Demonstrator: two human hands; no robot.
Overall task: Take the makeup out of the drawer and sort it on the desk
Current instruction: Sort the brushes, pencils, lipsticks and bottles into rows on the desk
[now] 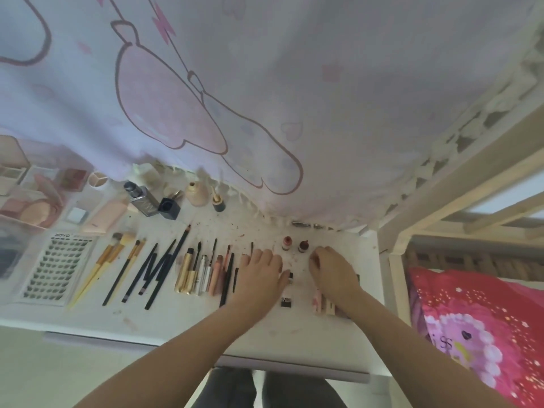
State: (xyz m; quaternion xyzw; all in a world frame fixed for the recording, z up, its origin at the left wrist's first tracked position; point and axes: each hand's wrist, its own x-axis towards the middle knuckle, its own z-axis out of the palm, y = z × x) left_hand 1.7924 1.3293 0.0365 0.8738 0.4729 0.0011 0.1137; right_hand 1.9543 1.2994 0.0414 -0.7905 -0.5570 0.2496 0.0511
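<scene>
Makeup lies sorted in rows on the white desk (pixel 182 322). From left: a lash card (pixel 56 266), gold-handled brushes (pixel 109 263), black pencils (pixel 160 266), then gold and pink tubes (pixel 200 272). My left hand (pixel 260 272) lies palm down over the right end of that row, fingers spread and fairly straight. My right hand (pixel 332 267) rests on the desk with fingers curled at the tips; what they hold cannot be made out. Two small red bottles (pixel 294 244) stand just beyond both hands. A small black item (pixel 286 301) and pink sticks (pixel 323 303) lie near my right wrist.
Palettes and compacts (pixel 38 195) fill the back left corner, with foundation bottles (pixel 164 198) beside them. A pink printed curtain (pixel 265 98) hangs over the desk's rear. A wooden bed frame (pixel 441 201) and a red pillow (pixel 477 328) stand to the right.
</scene>
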